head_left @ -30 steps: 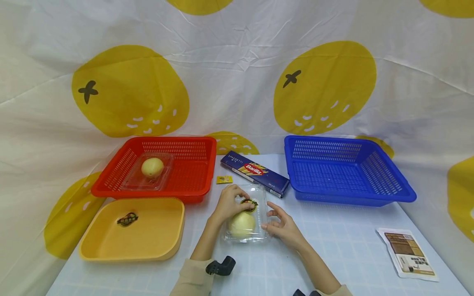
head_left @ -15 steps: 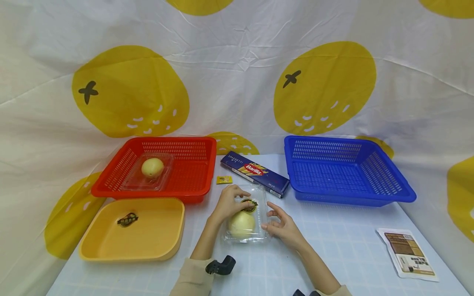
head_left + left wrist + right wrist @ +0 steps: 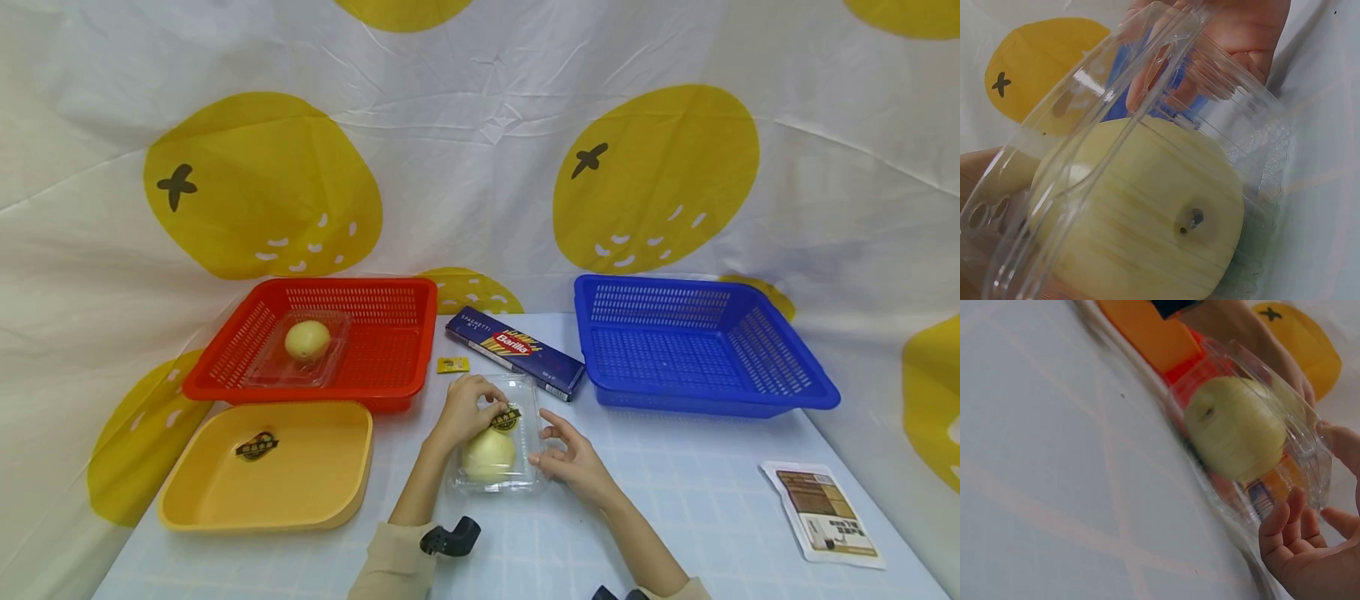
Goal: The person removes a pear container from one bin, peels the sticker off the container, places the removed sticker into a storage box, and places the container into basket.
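A clear plastic clamshell box (image 3: pixel 527 446) stands on the table with a small pale-yellow melon (image 3: pixel 489 456) inside. My left hand (image 3: pixel 467 412) reaches over the lid from the left, thumb and fingertip pinching the edge of a dark label (image 3: pixel 506 418) that sits at a slant. To the right is my right hand (image 3: pixel 572 458), its fingers loosely bent and the tips at the box's side. The right wrist view shows fingertips of this hand (image 3: pixel 1310 540) at the lid's rim, while other fingers curl in the air. Around the melon (image 3: pixel 1141 206), the clear walls look closed.
A red basket (image 3: pixel 382 392) holds another boxed melon (image 3: pixel 307 341). In front of it, a yellow tray (image 3: pixel 270 517) has a loose dark label (image 3: pixel 257 447). A spaghetti box (image 3: pixel 516 352), small yellow packet (image 3: pixel 453 365), blue basket (image 3: pixel 705 400) and white-brown pouch (image 3: pixel 822 514) lie around.
The label on the lid has turned and tilted under my left thumb and fingertip. My right hand and the box have stayed in place.
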A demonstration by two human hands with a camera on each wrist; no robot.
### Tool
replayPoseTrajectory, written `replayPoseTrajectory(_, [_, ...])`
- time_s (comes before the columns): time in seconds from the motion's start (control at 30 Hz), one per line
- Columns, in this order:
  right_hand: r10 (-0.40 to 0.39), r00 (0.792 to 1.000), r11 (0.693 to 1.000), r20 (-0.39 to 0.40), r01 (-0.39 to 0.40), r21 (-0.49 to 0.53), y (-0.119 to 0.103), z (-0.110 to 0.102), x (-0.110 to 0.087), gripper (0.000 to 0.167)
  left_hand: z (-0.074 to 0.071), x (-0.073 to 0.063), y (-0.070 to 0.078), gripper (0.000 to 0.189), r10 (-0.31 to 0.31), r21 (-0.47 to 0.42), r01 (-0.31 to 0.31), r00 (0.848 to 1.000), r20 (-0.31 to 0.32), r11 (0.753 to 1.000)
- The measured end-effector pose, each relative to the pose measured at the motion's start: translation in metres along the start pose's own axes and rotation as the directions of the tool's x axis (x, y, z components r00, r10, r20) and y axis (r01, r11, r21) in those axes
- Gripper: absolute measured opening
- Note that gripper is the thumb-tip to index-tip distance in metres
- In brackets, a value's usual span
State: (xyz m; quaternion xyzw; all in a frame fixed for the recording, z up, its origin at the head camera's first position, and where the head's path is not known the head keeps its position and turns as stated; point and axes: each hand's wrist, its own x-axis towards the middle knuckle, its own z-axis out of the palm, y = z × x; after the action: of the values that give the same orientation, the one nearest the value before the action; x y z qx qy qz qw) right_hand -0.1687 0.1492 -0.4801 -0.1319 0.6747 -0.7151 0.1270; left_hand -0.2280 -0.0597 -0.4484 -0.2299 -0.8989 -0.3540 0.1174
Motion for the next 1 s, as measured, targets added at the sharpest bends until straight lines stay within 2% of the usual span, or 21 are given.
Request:
replayPoseTrajectory(0.37, [-0.012, 1.0, 1.0, 0.01, 0.011, 0.008, 0.0008, 0.0002, 0.0, 0.077, 0.0059, -0.0006, 0.0017, 0.005, 0.01, 0.101, -0.005, 0.999, -0.045, 0.995])
replayPoseTrajectory(0.57, [-0.022, 1.0, 1.0, 0.014, 0.022, 0.009, 0.0021, 0.0, 0.0002, 0.077, 0.0064, -0.0025, 0.0008, 0.005, 0.027, 0.096, -0.021, 0.998, -0.059, 0.995])
replayPoseTrajectory(0.73, [-0.008, 1.0, 1.0, 0.003, 0.008, 0.007, 0.0026, 0.0001, 0.0004, 0.077, 0.0045, -0.0044, 0.0009, 0.004, 0.051, 0.058, -0.047, 0.996, -0.071, 0.997])
replayPoseTrajectory(1.0, [0.001, 1.0, 1.0, -0.007, -0.001, -0.01, 0.0015, 0.0008, -0.0004, 0.077, 0.004, -0.0058, -0.0027, 0.004, 0.052, -0.013, -0.053, 0.997, -0.049, 0.999])
